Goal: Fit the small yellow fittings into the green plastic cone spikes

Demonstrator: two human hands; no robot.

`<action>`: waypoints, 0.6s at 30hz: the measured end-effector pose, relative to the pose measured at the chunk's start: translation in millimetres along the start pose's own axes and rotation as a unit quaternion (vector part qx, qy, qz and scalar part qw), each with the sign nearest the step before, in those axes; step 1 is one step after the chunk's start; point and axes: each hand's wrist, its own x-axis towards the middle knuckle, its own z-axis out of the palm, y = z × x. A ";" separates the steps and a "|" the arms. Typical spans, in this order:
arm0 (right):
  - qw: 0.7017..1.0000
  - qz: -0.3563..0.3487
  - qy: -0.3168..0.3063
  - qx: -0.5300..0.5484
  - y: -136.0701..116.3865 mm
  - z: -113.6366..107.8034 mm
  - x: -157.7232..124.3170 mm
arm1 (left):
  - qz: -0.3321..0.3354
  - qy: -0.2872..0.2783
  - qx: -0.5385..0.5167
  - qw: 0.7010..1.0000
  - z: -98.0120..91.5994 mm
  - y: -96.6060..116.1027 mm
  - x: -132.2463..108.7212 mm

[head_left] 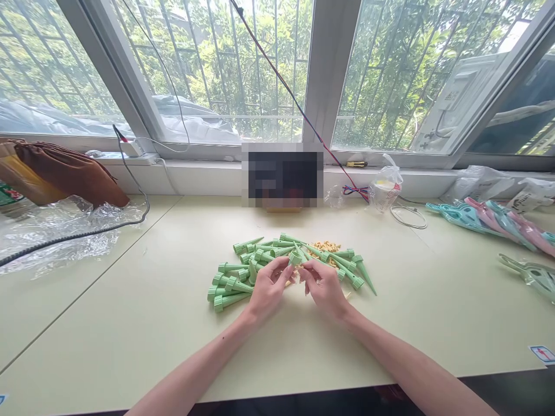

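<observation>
My left hand (pixel 269 289) is closed around a green plant watering spike (pixel 295 258), its ribbed, wider end showing above the thumb. Close beside it, my right hand (pixel 323 290) pinches a small yellow plastic piece (pixel 300 267) at the spike; its exact shape is too small to make out. More green spikes (pixel 229 301) lie in a loose pile to the left of, behind and to the right of my hands. Behind my right hand is a heap of small yellow pieces (pixel 326 247), partly covered by spikes.
A pale table (pixel 173 335) runs up to the window. At the back stand a blurred dark box (pixel 284 176) and a bagged cup (pixel 385 188). Pink and blue plastic hangers (pixel 489 219) lie right; a brown pouch (pixel 73 173), clear wrap (pixel 65 237) and black cable (pixel 87 232) lie left.
</observation>
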 end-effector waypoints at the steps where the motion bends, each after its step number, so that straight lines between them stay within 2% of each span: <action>1: 1.000 0.007 -0.004 0.009 -1.0 0.3 -0.5 | -0.002 -0.001 -0.001 1.000 -0.6 -0.8 -0.1; 9: 0.989 0.085 -0.025 0.116 -2.7 1.2 -0.1 | -0.001 0.001 -0.023 1.000 -2.4 -4.8 0.7; 18: 0.969 0.115 -0.045 0.214 -4.4 0.0 4.2 | -0.003 -0.009 -0.052 0.999 -0.6 -2.3 -0.1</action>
